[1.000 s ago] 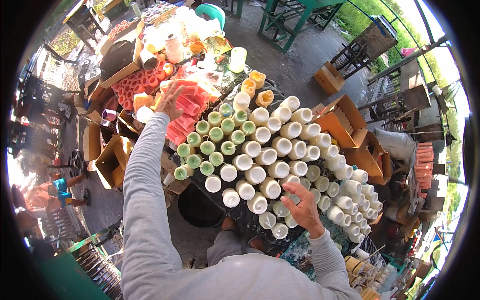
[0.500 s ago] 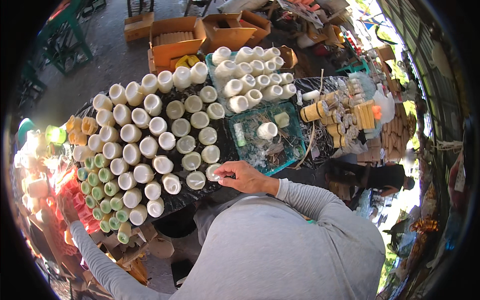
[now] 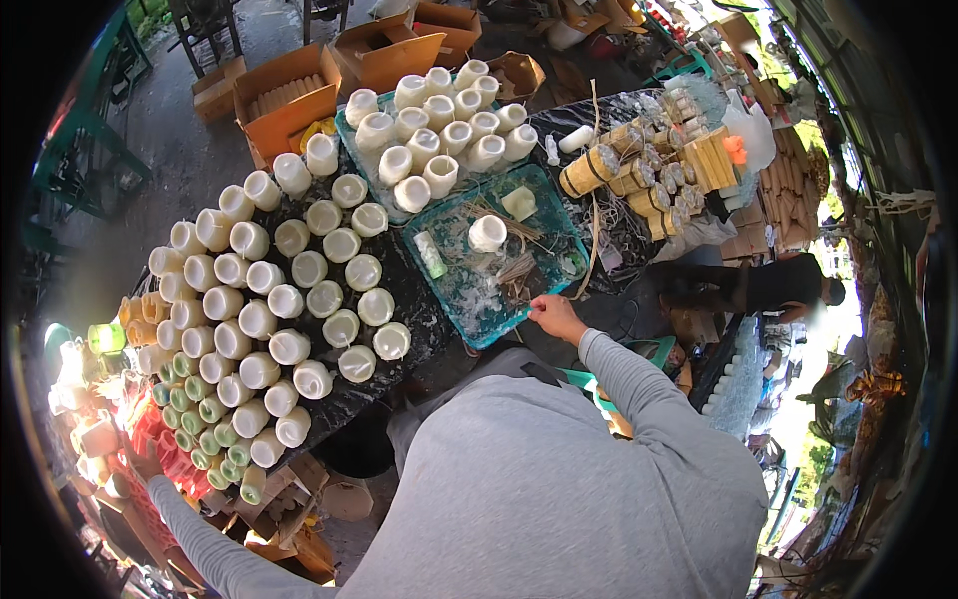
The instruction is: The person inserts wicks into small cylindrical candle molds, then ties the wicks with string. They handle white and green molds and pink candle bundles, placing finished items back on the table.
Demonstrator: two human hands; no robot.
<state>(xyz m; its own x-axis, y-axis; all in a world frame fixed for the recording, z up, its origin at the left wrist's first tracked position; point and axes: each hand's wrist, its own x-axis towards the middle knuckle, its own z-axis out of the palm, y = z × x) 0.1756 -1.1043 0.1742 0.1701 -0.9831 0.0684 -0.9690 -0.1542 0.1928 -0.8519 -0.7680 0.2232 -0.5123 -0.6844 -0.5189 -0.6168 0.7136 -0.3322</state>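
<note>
Grip on my right hand (image 3: 555, 313) looks pinched together at the near rim of the teal tray (image 3: 469, 321), on what may be a strand of the loose wicks (image 3: 516, 268), though I cannot tell for sure. A tug there could, I judge, drag the tangle and tip the lone white candle (image 3: 487, 233) standing in the tray. My left hand (image 3: 143, 461) stretches far away among the red candles (image 3: 170, 454), its grip hidden; that sleeve could topple the green candles (image 3: 205, 411) on the crowded table (image 3: 419, 290).
</note>
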